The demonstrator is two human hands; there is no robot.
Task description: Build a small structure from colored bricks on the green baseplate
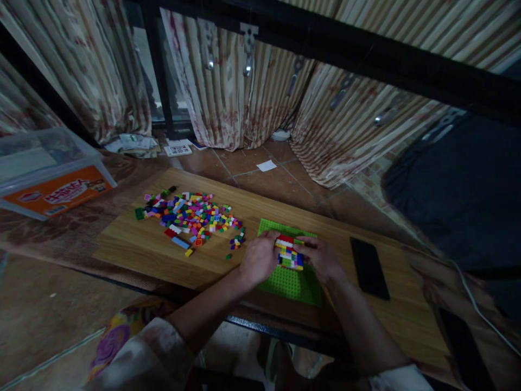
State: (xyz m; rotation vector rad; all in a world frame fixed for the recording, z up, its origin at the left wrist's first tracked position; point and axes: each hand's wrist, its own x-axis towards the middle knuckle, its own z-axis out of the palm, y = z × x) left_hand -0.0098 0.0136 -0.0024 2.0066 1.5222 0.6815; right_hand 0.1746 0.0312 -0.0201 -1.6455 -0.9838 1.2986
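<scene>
- A person's left hand and right hand close on either side of a small multicoloured brick build with a red top row, standing on a green baseplate.
- The baseplate lies on a low wooden table.
- A loose pile of coloured bricks is spread to the left, well apart from the hands.
- A black phone lies flat just right of the baseplate.
- A clear plastic box with an orange label sits at far left; striped curtains hang behind.
</scene>
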